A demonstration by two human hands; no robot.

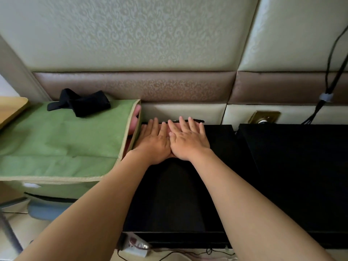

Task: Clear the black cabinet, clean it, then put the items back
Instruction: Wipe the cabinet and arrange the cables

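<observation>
Cleaning step, I judge: left hand (156,146) and right hand (188,142) press flat on the black cabinet (178,194), fingers (191,123) straight, slightly apart; next, sweep forward.

Cream and brown padded wall panels (131,34), green fabric box (56,138) at left.

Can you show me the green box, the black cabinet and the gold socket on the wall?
green box (62,136): head view, on its flat fabric lid.
black cabinet (175,194): head view, on its bare top between the arms.
gold socket (263,115): head view, on its metal plate.
</observation>
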